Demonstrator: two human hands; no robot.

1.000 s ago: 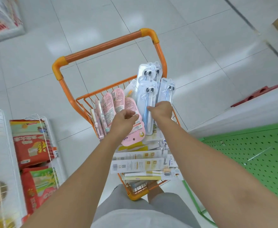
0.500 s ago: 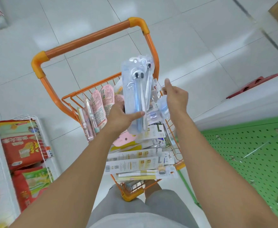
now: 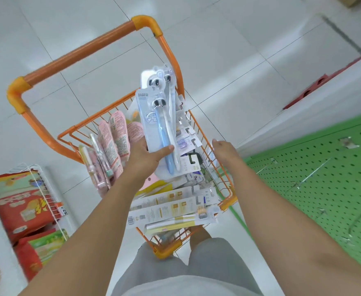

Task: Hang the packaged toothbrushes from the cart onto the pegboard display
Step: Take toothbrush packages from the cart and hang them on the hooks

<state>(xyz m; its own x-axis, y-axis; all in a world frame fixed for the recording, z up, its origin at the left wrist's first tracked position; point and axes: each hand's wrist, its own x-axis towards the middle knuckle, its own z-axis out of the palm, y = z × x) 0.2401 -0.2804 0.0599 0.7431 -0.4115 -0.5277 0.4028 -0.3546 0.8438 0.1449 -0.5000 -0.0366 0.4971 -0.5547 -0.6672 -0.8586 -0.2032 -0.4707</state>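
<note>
Below both hands sits the orange wire cart (image 3: 207, 146), packed with carded toothbrushes: pink packs (image 3: 113, 144) stand on edge just left of the left hand, white-and-yellow boxed packs (image 3: 166, 212) lie flat under the left wrist toward the body, and loose clear-backed packs with hang tabs (image 3: 188, 142) fill the gap between the hands. Left hand (image 3: 147, 159) grips a bunch of blue-and-white toothbrush packs (image 3: 156, 116) by the lower end, thumb across the front, fingers behind; the bunch stands upright above the cart, its tops near the handle's far post. Right hand (image 3: 222, 148) hovers at the cart's right rim, fingers loosely bent, holding nothing that shows. Green pegboard (image 3: 324, 178) lies well right of the right forearm, a few thin hooks on it. Left of the left arm, a white wire rack (image 3: 47, 189) holds red and green bags (image 3: 19, 206). Against the frame half a second back: the bunch sits higher over the cart, the right hand has dropped from near the bunch's upper edge to the rim, and its raised finger is down. Hard to read: pack count in the bunch, print on the cards, right fingertips, which are blurred, and the cart's base, hidden by stock and the person's grey shorts (image 3: 196, 270).
</note>
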